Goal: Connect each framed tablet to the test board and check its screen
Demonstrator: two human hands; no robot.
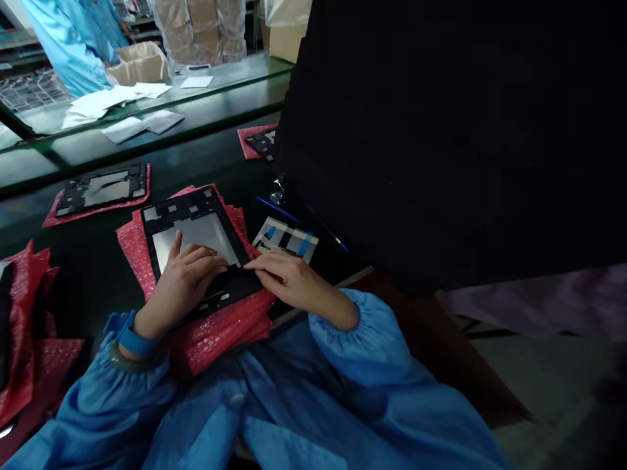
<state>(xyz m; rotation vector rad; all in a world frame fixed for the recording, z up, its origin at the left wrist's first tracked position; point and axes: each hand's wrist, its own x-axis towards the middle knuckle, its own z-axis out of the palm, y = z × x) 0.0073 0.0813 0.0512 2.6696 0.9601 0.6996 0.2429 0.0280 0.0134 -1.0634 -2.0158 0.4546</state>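
A flat black tablet-like panel with a silver plate point(208, 232) lies on a stack of red bubble-wrap bags point(220, 333) in front of me. My left hand point(183, 281) rests over its lower left part, fingers stretched across the surface and thumb raised. At the panel's right edge, my right hand point(289, 277) has thumb and index finger drawn together; whatever sits between the tips is too small to make out. Just beyond that hand lies a pale sheet with blue and dark strips point(287, 238), partly covered by its fingers.
A similar panel on red wrap point(108, 187) lies at the back left, another point(262, 140) farther back. More red bags point(29, 326) are piled at left. White sheets point(112, 101) lie on the ledge near a person in blue point(73, 46). A large black board point(450, 130) blocks the right.
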